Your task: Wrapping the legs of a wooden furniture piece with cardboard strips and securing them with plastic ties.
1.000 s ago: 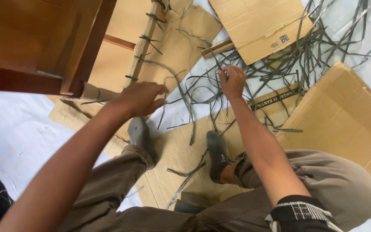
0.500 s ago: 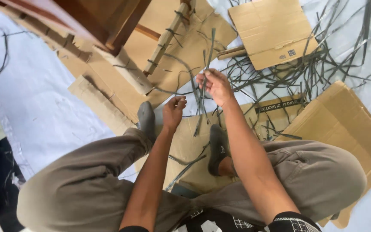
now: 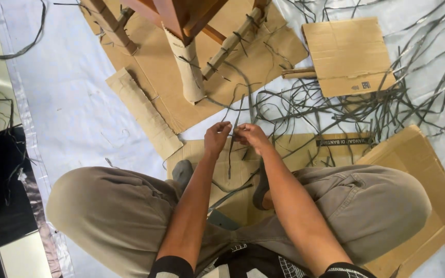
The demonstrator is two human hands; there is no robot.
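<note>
While pinched between both hands, a few grey strips (image 3: 231,149) are held just above the cardboard (image 3: 204,154) between the knees, their ends hanging down. The left hand (image 3: 217,138) is closed on them at the top; the right hand (image 3: 252,137) is closed on them too, fingertips nearly meeting. Loose strips (image 3: 356,103) are scattered beyond on white sheeting (image 3: 73,113). A cardboard-wrapped furniture leg (image 3: 189,72) is seen further out.
</note>
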